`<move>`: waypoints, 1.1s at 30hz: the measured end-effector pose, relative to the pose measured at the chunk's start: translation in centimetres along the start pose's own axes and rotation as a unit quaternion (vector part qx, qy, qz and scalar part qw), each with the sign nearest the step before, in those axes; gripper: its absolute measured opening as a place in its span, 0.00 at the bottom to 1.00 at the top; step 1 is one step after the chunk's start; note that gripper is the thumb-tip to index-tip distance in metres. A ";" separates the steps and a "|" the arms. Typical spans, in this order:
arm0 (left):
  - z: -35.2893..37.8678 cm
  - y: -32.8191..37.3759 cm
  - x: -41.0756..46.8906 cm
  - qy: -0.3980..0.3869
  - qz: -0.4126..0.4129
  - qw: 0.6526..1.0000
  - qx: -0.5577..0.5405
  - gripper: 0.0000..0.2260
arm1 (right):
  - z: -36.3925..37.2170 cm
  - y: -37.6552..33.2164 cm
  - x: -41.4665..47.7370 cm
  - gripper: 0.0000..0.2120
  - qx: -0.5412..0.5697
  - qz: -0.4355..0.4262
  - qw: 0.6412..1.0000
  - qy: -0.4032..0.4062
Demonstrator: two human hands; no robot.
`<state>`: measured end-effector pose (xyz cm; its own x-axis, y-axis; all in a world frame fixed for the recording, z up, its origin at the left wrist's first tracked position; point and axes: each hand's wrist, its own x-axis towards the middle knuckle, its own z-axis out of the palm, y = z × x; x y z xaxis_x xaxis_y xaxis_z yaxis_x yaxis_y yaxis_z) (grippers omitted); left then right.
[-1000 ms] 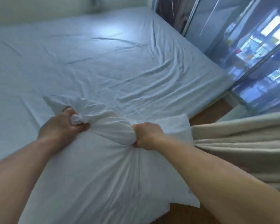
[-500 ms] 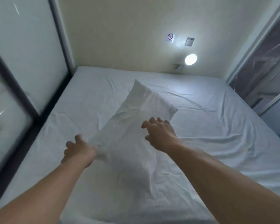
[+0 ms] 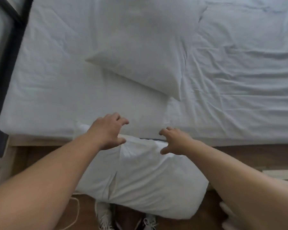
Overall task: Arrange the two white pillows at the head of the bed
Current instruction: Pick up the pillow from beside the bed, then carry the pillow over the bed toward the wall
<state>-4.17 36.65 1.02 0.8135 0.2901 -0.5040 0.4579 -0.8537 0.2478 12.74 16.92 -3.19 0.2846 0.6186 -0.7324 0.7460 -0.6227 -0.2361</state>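
Fingers spread and curled on both sides, holding nothing! Left hand hovering over the top left corner of the near pillow, thumb just at the fabric; cannot tell whether touching. Right hand open too, poised above the top right part of that same pillow. Near pillow propped at the near edge of the bed, leaning off the mattress and hanging down toward the wooden floor, shoes peeking out beneath. Other pillow lying flat and skewed on the sheet, further in, well apart from both hands. Head of the bed out of view here.

Soft and light by the look of it: puffy, creased, bound to sag and fold under any grip. No slipping likely with that cotton cover. Best taken by bunching the cover at the two upper corners, one per hand, or by scooping under the long sides to keep it from drooping.
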 end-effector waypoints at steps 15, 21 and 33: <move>15.4 -2.9 3.2 -0.120 0.090 0.986 0.074 0.24 | 14.3 -0.7 5.2 0.19 0.042 0.035 0.998 -0.022; 1.9 -2.4 -1.8 -0.121 0.120 0.984 0.051 0.21 | 1.7 -5.8 -4.6 0.18 0.013 0.024 0.999 -0.047; -39.9 -5.1 -4.2 0.330 0.054 0.939 0.087 0.19 | -42.0 -17.9 -14.4 0.15 -0.243 -0.024 0.897 0.368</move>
<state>4.40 57.06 34.87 0.9230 0.3536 0.1517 0.3417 -0.9345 0.0994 20.62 39.28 38.40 0.4325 0.8991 -0.0671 0.8913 -0.4151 0.1824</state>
